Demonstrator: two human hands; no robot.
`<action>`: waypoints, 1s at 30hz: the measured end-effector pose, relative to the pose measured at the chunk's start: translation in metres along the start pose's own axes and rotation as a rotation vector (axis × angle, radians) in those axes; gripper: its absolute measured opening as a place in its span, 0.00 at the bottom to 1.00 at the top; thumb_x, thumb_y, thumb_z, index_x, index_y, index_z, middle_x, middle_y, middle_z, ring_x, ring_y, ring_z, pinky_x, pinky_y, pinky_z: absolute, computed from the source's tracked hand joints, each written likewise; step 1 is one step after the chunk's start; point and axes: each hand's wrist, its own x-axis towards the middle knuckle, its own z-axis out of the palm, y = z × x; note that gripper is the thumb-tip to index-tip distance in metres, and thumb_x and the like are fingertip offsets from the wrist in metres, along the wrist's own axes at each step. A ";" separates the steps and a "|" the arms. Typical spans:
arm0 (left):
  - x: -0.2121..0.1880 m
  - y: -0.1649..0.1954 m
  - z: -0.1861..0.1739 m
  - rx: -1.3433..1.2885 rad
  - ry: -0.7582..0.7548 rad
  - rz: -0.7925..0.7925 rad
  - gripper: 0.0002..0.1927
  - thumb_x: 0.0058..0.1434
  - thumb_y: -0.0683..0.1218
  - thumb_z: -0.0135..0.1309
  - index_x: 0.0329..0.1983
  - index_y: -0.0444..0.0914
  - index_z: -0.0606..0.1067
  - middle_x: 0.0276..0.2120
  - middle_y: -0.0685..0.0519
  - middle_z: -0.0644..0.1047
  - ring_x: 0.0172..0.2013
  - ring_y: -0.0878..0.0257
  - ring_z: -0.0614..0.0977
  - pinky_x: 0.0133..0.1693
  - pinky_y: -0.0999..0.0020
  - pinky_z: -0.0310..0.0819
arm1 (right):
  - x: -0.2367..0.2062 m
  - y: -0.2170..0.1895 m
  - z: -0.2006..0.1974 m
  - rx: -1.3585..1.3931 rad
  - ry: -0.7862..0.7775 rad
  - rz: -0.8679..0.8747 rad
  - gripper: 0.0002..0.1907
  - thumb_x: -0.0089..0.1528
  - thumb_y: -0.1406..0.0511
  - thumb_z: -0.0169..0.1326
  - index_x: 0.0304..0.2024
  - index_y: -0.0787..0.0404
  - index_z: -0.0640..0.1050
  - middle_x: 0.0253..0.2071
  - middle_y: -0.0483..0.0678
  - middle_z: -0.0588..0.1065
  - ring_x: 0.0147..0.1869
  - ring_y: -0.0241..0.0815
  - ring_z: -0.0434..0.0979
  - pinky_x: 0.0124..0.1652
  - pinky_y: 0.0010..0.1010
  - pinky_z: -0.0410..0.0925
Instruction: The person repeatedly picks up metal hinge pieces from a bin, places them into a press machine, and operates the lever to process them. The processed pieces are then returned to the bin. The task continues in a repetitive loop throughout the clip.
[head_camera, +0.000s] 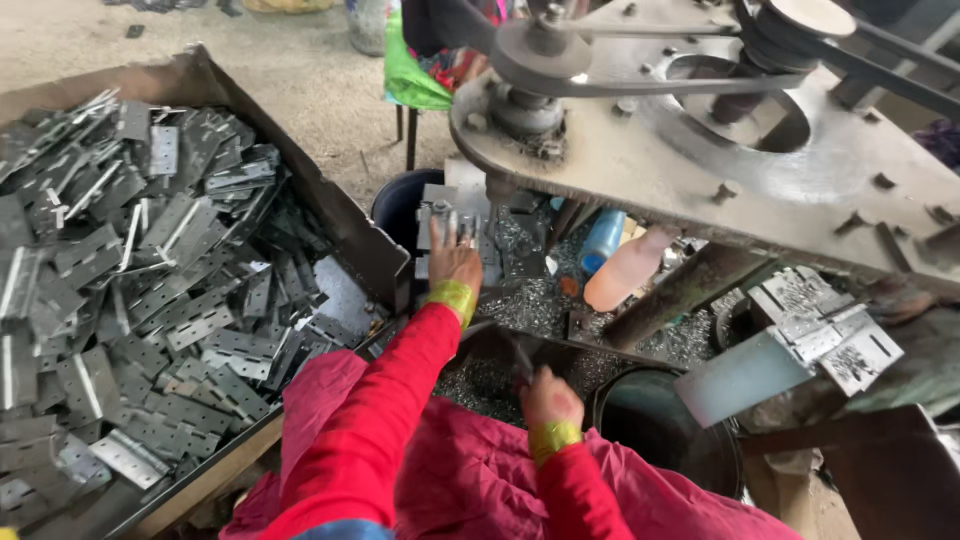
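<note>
My left hand (455, 258) reaches forward and presses a grey metal hinge plate (437, 222) against the machine bed, right under the drill spindle (499, 186). Its fingers lie flat on the plate. My right hand (548, 396) is closed around a dark lever handle (519, 360) low at the front of the machine. Both arms wear red sleeves with yellow-green cuffs. Metal shavings (520, 305) cover the bed between the two hands.
A big wooden tray (345, 215) at the left holds several loose grey hinges (150, 280). The belt-driven drill head (690, 110) overhangs the bed. A pink bottle (625, 268) and a blue bottle (603, 240) lie behind. A dark bucket (665, 425) stands at the right; more hinges (830, 330) are stacked beyond.
</note>
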 end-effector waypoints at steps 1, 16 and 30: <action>0.006 0.000 -0.002 0.058 0.008 0.019 0.20 0.68 0.47 0.43 0.58 0.44 0.79 0.75 0.49 0.58 0.76 0.47 0.50 0.70 0.37 0.20 | 0.008 0.000 -0.007 -0.041 0.088 -0.106 0.21 0.64 0.49 0.53 0.48 0.56 0.75 0.40 0.55 0.81 0.49 0.57 0.82 0.47 0.48 0.73; 0.029 0.002 -0.012 0.031 -0.163 -0.054 0.25 0.69 0.47 0.37 0.68 0.41 0.68 0.78 0.53 0.49 0.77 0.45 0.44 0.68 0.34 0.18 | 0.005 -0.004 -0.013 -0.015 0.061 -0.042 0.19 0.62 0.50 0.55 0.42 0.57 0.78 0.38 0.58 0.81 0.46 0.61 0.82 0.45 0.51 0.73; 0.009 0.005 -0.002 -0.102 0.064 -0.124 0.28 0.69 0.48 0.38 0.73 0.40 0.62 0.74 0.54 0.59 0.76 0.49 0.49 0.69 0.32 0.25 | -0.018 0.015 0.041 0.094 -0.018 0.120 0.23 0.62 0.46 0.53 0.48 0.54 0.76 0.40 0.61 0.81 0.47 0.65 0.81 0.45 0.54 0.73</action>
